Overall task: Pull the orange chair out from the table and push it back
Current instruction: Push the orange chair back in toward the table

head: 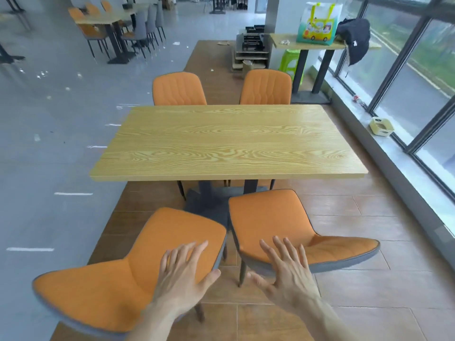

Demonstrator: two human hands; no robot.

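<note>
Two orange chairs stand on my side of the wooden table [229, 141], both clear of its front edge. The left orange chair [118, 281] is nearest me, and the right orange chair [278, 217] is beside it, closer to the table. My left hand [183, 274] hovers with spread fingers over the right edge of the left chair. My right hand [285, 271] is spread over the left edge of the right chair's backrest. Neither hand is closed around anything. I cannot tell whether the hands touch the chairs.
Two more orange chairs [178, 88] [266, 87] are tucked in at the table's far side. A window wall with a low sill [394, 153] runs along the right. A side table [320, 44] with a bag stands behind, next to a green stool [290, 62].
</note>
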